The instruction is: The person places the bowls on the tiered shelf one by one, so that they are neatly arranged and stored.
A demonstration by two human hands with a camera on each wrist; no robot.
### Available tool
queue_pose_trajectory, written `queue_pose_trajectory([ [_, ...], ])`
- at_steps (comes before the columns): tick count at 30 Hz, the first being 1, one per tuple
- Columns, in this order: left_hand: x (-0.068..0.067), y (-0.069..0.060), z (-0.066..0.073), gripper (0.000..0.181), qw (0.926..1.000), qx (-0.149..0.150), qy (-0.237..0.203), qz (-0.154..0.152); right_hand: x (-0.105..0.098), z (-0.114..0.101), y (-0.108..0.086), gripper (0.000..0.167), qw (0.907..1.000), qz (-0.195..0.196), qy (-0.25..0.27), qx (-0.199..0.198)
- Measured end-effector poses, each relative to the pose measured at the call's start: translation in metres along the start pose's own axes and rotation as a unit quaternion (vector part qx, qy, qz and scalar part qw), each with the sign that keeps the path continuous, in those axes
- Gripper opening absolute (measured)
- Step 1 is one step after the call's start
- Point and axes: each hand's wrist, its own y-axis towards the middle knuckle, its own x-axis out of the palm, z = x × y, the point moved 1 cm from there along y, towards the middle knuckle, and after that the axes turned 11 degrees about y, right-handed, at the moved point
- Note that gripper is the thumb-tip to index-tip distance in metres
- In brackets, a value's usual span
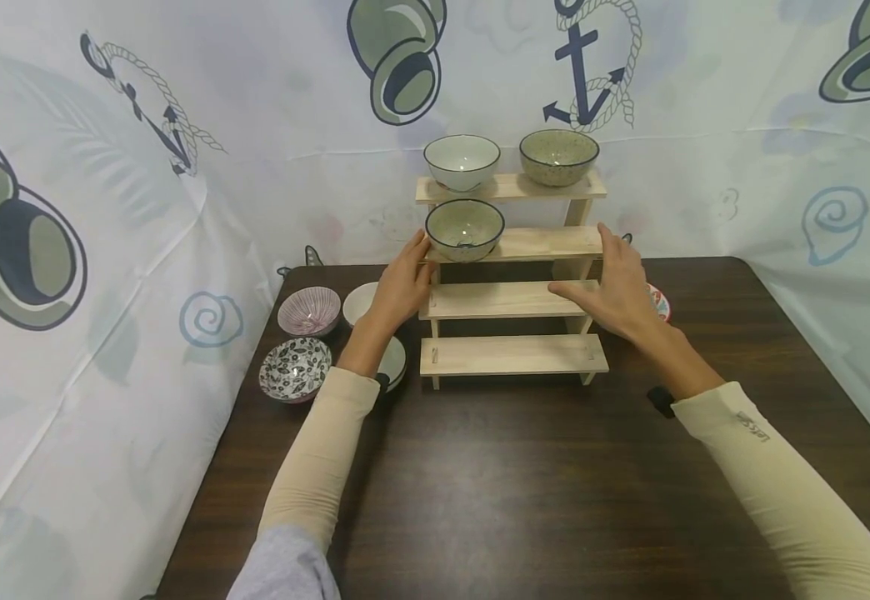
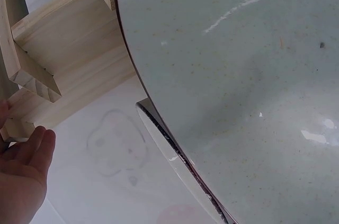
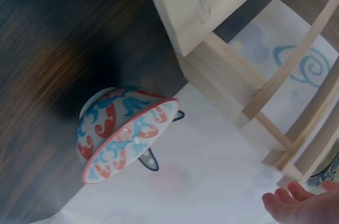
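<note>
A pale wooden tiered stand [image 1: 513,357] stands toward the table's back. My left hand [image 1: 403,279] grips the left end of its second shelf from the top, fingers and thumb about the wood [image 2: 18,128] in the left wrist view. Just above that hand sits a green bowl [image 1: 465,229] with a dark rim. My right hand [image 1: 621,287] spreads at the stand's right side, fingers by the shelf end and thumb over the shelf below. In the right wrist view its fingers [image 3: 288,197] are extended; contact is unclear. A white bowl [image 1: 462,162] and a speckled bowl [image 1: 558,157] occupy the top shelf.
Left of the stand are a pink striped bowl [image 1: 309,311], a black-and-white patterned bowl [image 1: 295,369] and pale bowls [image 1: 392,364] partly behind my left arm. A red-and-blue patterned bowl [image 3: 127,134] sits at the right, mostly hidden by my right hand in the head view. Printed cloth [image 1: 292,100] hangs behind.
</note>
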Motion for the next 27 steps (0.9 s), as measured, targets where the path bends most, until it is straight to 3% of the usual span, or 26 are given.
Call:
queue_pose_trajectory([
  [27, 0.0, -0.001, 0.0, 0.055, 1.0, 0.006, 0.001, 0.004, -0.017, 0.045, 0.002, 0.113, 0.9992, 0.026, -0.01, 0.029],
])
